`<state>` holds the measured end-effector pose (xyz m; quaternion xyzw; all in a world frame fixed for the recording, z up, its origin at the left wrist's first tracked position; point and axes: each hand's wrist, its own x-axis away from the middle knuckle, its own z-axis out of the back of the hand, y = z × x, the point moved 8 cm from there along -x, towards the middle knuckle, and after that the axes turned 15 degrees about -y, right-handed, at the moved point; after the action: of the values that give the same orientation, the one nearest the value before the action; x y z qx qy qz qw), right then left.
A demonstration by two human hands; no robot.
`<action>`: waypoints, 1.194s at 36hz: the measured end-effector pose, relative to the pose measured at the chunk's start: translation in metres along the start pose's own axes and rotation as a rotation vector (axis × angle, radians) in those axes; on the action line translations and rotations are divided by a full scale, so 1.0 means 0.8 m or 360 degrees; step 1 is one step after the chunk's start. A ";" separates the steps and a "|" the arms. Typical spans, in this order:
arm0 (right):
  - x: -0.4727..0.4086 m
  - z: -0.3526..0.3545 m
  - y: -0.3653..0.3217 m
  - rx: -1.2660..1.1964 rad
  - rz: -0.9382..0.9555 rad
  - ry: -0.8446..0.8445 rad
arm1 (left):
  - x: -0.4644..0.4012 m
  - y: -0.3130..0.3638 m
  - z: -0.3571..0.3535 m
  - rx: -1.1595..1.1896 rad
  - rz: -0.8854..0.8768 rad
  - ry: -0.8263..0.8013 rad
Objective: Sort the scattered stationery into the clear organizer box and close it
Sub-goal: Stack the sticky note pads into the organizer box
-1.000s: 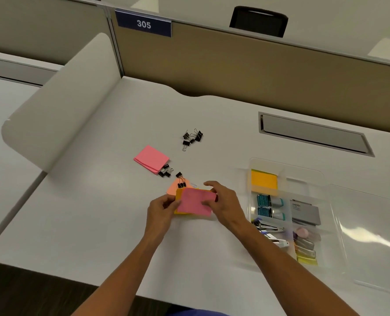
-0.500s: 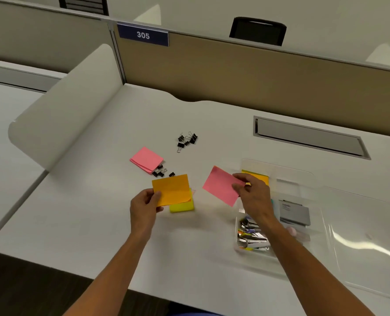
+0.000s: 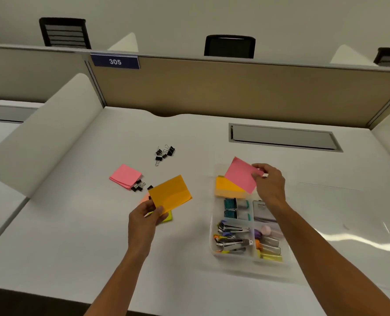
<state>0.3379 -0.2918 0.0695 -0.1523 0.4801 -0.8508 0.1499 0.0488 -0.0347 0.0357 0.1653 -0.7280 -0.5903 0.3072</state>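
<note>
On the desk (image 3: 75,236), a pink pad (image 3: 125,176) and loose binder clips (image 3: 164,152) wait toward the far edge. The left hand (image 3: 144,221) has lifted, fingers clamped on orange notes (image 3: 170,194). The right hand (image 3: 269,184) has carried its pink notes (image 3: 242,174), pinched tight, from mid-desk to over the organizer box (image 3: 212,233) near the right front corner, so the drop looks imminent.

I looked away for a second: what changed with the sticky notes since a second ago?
The right hand carried the pink sticky pad rightward over the clear organizer box, above its orange pad. The left hand lifted the orange sticky pad. Binder clips and the other pink pad stayed.
</note>
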 end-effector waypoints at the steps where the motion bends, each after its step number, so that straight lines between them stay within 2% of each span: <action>1: -0.002 0.003 0.002 0.0046 0.0002 -0.0003 | 0.001 0.000 -0.005 -0.0022 0.0003 -0.0007; 7: -0.022 0.003 0.006 0.0283 -0.0006 -0.0097 | 0.006 0.007 -0.029 -0.0143 -0.0010 -0.0029; 11: -0.034 -0.011 0.008 0.0303 -0.0027 -0.0193 | 0.005 0.012 -0.041 -0.0188 -0.0018 -0.0038; 16: -0.043 -0.035 0.005 0.0303 -0.0037 -0.0371 | 0.007 0.015 -0.052 -0.0197 -0.0017 -0.0038; 21: -0.052 -0.061 0.008 0.0425 -0.0039 -0.0626 | 0.010 0.019 -0.066 -0.0215 -0.0022 -0.0029; 28: -0.051 -0.080 0.015 0.0657 -0.0080 -0.0813 | 0.003 0.024 -0.086 -0.0244 -0.0021 -0.0035; 35: -0.047 -0.066 0.011 0.0758 0.0096 -0.0668 | -0.016 0.020 -0.116 -0.0246 0.0027 -0.0056; 43: -0.046 -0.026 0.027 0.0314 0.0078 -0.0545 | -0.053 0.003 -0.164 -0.0414 0.0052 -0.0166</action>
<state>0.3654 -0.2719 0.0362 -0.2676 0.3654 -0.8515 0.2641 0.1656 -0.1080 0.0424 0.0815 -0.6629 -0.6823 0.2973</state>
